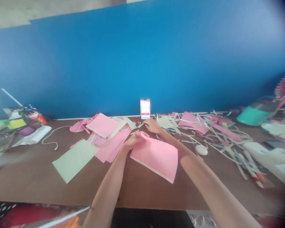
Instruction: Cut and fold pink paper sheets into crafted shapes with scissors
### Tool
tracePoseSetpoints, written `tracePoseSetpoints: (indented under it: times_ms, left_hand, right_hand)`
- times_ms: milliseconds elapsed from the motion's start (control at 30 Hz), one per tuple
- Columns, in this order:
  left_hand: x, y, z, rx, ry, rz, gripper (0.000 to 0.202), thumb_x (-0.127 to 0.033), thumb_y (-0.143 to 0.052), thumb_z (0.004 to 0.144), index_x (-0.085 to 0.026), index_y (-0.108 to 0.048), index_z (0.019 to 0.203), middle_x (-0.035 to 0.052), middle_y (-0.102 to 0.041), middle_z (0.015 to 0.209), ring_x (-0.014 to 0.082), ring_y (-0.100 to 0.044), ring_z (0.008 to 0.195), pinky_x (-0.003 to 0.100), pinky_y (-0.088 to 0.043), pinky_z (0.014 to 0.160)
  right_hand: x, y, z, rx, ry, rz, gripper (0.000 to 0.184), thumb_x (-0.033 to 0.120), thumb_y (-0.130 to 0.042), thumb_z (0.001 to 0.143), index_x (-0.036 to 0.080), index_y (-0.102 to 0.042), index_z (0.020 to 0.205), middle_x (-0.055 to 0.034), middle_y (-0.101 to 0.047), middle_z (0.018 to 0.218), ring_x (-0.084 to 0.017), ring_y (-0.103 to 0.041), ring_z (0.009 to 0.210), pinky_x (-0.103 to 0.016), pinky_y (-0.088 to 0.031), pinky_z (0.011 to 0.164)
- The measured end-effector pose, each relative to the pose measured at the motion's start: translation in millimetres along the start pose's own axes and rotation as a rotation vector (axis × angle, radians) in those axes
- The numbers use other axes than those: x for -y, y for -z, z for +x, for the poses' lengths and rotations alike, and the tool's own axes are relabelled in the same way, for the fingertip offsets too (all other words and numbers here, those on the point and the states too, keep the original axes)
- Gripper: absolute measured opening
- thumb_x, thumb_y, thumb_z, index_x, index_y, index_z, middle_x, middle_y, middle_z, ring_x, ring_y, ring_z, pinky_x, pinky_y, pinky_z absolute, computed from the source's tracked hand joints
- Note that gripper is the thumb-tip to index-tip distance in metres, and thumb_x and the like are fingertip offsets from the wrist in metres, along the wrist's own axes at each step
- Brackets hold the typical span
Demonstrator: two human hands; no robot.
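Note:
My left hand [136,140] is closed on the upper left corner of a pink paper sheet [156,153], thumb on top. The sheet bows upward and has a pale strip along its lower edge. Farther forward, my right hand [153,126] reaches over the table just in front of an upright phone [145,109]. Its fingers look stretched out and slightly bent down, near small paper scraps [140,123]. I see nothing held in it. My right forearm passes beside the sheet's right edge.
Pink sheets [103,125] and a pale green sheet [76,160] lie at left, near a folded pink paper fan [79,125]. Tangled paper strips [192,136] and a white computer mouse [201,150] are at right. A teal container [255,114] stands beyond. A blue partition [142,60] bounds the table.

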State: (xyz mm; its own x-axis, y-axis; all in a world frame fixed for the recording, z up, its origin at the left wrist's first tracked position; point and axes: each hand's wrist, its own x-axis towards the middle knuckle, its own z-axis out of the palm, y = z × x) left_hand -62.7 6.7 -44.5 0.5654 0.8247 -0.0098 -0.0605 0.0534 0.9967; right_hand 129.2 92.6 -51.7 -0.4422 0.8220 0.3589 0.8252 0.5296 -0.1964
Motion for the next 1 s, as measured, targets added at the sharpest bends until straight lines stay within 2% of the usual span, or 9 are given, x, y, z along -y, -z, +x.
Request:
tracePoseSetpoints:
  times_ms: [167, 367, 467, 533, 633, 767, 867, 1000]
  left_hand:
    - [-2.7, -4.4, -0.4, 0.022, -0.024, -0.067, 0.045, -0.027, -0.077, 0.061, -0.016, -0.067, 0.103, 0.0049, -0.066, 0.085, 0.0171, -0.061, 0.075, 0.027, -0.045, 0.067]
    - [-0.7, -2.1, 0.2, 0.039, -0.025, -0.101, 0.036, -0.024, -0.076, 0.061, -0.014, -0.068, 0.095, 0.0039, -0.064, 0.079, 0.0167, -0.059, 0.071, 0.027, -0.043, 0.065]
    - [2.6, -0.1, 1.2, 0.092, -0.064, -0.166, 0.034, -0.030, -0.076, 0.060, -0.013, -0.069, 0.088, 0.0037, -0.061, 0.073, 0.0146, -0.056, 0.065, 0.026, -0.040, 0.059]
    - [3.7, -0.5, 1.1, 0.145, -0.069, -0.217, 0.036, -0.033, -0.077, 0.058, -0.013, -0.070, 0.086, 0.0037, -0.060, 0.070, 0.0135, -0.054, 0.063, 0.025, -0.040, 0.058]
    - [2.4, -2.6, -0.5, 0.189, 0.007, -0.229, 0.037, -0.028, -0.079, 0.056, -0.013, -0.070, 0.090, 0.0057, -0.064, 0.074, 0.0131, -0.056, 0.061, 0.026, -0.041, 0.059]
    - [-1.9, -5.3, -4.3, 0.090, 0.081, -0.246, 0.040, -0.021, -0.078, 0.057, -0.014, -0.070, 0.096, 0.0068, -0.068, 0.080, 0.0182, -0.063, 0.069, 0.031, -0.046, 0.070]
    - [-1.7, -6.1, -5.6, 0.000, 0.077, -0.300, 0.044, -0.020, -0.079, 0.056, -0.014, -0.068, 0.098, 0.0070, -0.069, 0.083, 0.0209, -0.065, 0.075, 0.036, -0.048, 0.077]
    - [4.3, -2.8, -2.9, -0.109, 0.054, -0.369, 0.039, -0.021, -0.080, 0.055, -0.014, -0.066, 0.090, 0.0056, -0.068, 0.081, 0.0190, -0.065, 0.072, 0.034, -0.049, 0.076]
  right_hand:
    - [-0.8, -0.8, 4.1, -0.016, -0.024, -0.047, 0.025, 0.020, -0.042, 0.091, 0.020, -0.067, 0.097, -0.0062, -0.065, 0.106, -0.020, -0.050, 0.103, -0.033, -0.033, 0.093]
    - [5.6, 4.1, -1.6, -0.055, -0.072, -0.087, 0.027, 0.021, -0.041, 0.091, 0.016, -0.067, 0.087, -0.0101, -0.064, 0.098, -0.022, -0.050, 0.097, -0.034, -0.035, 0.089]
    - [18.1, 4.9, -0.6, -0.108, -0.090, -0.111, 0.031, 0.024, -0.037, 0.093, 0.014, -0.066, 0.088, -0.0140, -0.061, 0.105, -0.026, -0.047, 0.104, -0.038, -0.033, 0.092]
    - [30.9, 3.2, 3.8, -0.141, -0.050, -0.110, 0.030, 0.027, -0.037, 0.094, 0.015, -0.065, 0.093, -0.0128, -0.060, 0.107, -0.025, -0.047, 0.105, -0.038, -0.034, 0.092]
    - [51.8, -4.7, 14.5, -0.056, 0.056, -0.067, 0.027, 0.037, -0.044, 0.093, 0.017, -0.063, 0.096, -0.0109, -0.059, 0.110, -0.024, -0.048, 0.104, -0.036, -0.036, 0.089]
    - [68.9, -18.8, 28.3, 0.038, 0.061, -0.098, 0.036, 0.045, -0.053, 0.087, 0.014, -0.062, 0.105, -0.0148, -0.059, 0.111, -0.029, -0.048, 0.105, -0.040, -0.037, 0.089]
    - [70.8, -22.9, 32.6, 0.064, 0.050, -0.100, 0.026, 0.037, -0.054, 0.086, 0.016, -0.065, 0.097, -0.0136, -0.063, 0.105, -0.029, -0.050, 0.102, -0.041, -0.037, 0.088]
    - [69.2, -15.3, 30.1, 0.039, 0.059, -0.076, 0.014, 0.023, -0.052, 0.086, 0.020, -0.066, 0.083, -0.0082, -0.066, 0.098, -0.024, -0.053, 0.098, -0.034, -0.039, 0.085]
